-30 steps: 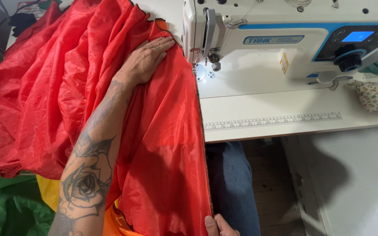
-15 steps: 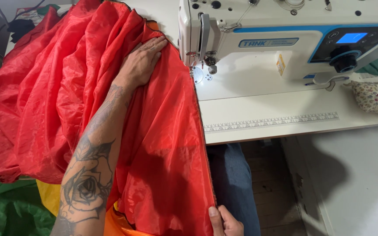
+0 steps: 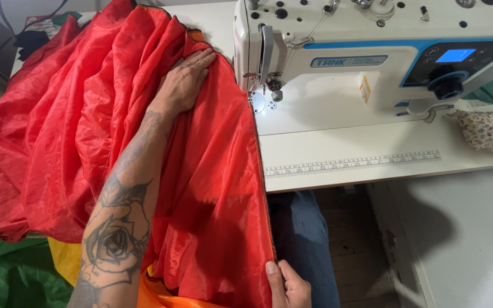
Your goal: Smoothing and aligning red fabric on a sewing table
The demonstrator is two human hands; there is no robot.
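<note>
Pinching the red cloth [image 3: 201,171] at its edge, the right hand [image 3: 287,285] has its thumb on top. Flat and open, the left hand [image 3: 186,80] presses the cloth beside the sewing machine [image 3: 372,51].

L hand [image 3: 185,82] flat on red fabric [image 3: 212,171], R hand [image 3: 286,285] pinching its edge, sewing machine [image 3: 372,51] beside

White bench [image 3: 372,142] carried a printed ruler strip [image 3: 352,163] along its front edge, lit brightly near the machine's lamp, with dark worn floor [image 3: 366,245] below and green cloth [image 3: 12,279] at lower left.
</note>
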